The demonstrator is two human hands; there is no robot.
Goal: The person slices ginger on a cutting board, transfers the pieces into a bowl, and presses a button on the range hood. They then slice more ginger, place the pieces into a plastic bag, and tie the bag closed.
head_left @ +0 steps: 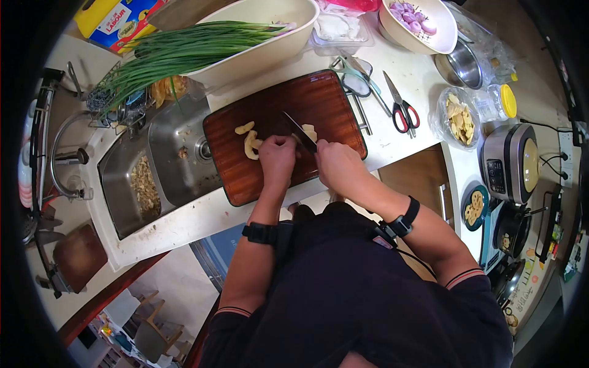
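Observation:
A dark wooden cutting board [331, 101] lies on the counter beside the sink. My right hand [340, 167] is closed round the handle of a kitchen knife [297, 127], its blade pointing up and left over the board. Left of the knife, my left hand [278, 158] has its fingers curled and pressed together; what they pinch is hidden. Pale yellow pieces that look like peeled ginger [251, 146] lie just left of that hand, with a smaller piece [245, 127] above. To the right of the blade sit pale cut slices [310, 132], partly behind the knife.
A steel sink [178, 147] with peelings is left of the board. Spring onions [196, 46] overhang a cream basin [264, 52] behind it. Right are scissors [402, 107], a bowl of yellow slices [460, 122], a shallot colander [445, 34] and a cooker [509, 162].

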